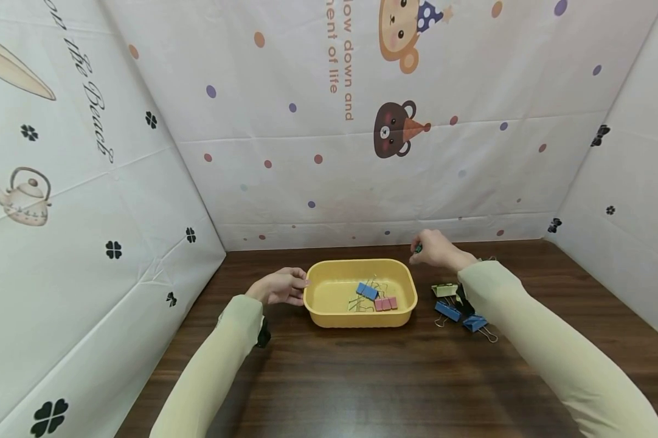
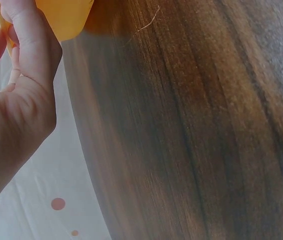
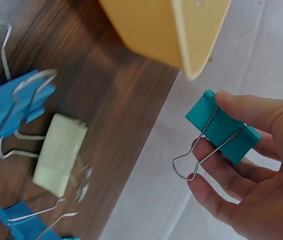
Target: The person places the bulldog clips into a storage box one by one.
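A yellow plastic basin stands on the table, with my left hand gripping its left rim between thumb and fingers, as the left wrist view confirms. Inside it lie a blue binder clip, a pink binder clip and wire handles of others. Above the table, just past the basin's right back corner, my right hand pinches a teal binder clip. Its wire handles stick out from the fingers in the right wrist view.
Right of the basin, under the right forearm, lie a pale green binder clip, a large blue clip and another blue clip. The dark wooden table meets a white printed sheet at the back and sides.
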Demonstrator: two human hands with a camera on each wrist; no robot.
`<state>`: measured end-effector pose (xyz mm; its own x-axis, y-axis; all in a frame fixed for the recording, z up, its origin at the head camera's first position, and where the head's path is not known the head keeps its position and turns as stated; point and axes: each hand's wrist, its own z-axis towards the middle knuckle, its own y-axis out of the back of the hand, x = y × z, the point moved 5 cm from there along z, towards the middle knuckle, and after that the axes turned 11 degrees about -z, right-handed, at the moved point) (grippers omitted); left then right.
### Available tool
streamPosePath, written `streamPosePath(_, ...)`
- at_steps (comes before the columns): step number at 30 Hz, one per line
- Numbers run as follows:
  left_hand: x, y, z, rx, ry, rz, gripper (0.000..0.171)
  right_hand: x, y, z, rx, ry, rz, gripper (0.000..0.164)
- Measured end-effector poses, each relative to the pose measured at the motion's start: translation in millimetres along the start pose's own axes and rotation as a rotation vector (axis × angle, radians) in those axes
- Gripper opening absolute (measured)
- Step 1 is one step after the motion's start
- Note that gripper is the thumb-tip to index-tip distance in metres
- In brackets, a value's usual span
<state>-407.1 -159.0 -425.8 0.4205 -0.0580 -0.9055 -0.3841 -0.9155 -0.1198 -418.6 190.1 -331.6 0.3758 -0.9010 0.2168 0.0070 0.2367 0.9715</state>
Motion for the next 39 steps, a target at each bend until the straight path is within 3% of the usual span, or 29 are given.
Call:
streamPosePath(14,-1.0,0.6,-1.1,0.003,0.0,0.014,0.005,51.0,1.8,11.1,-0.034,0.094,0.025,0.019)
streamPosePath(33,0.9,0.7,-1.3,0.005,0.002,-0.001,0.005,96.4,-24.1,22.4,0.048,0.209,0.062,0.017)
streamPosePath(39,0.6,0.8,-0.6,0.0,-0.001,-0.003,0.006,102.3,-29.5,23.1,0.081,0.201,0.061,0.018)
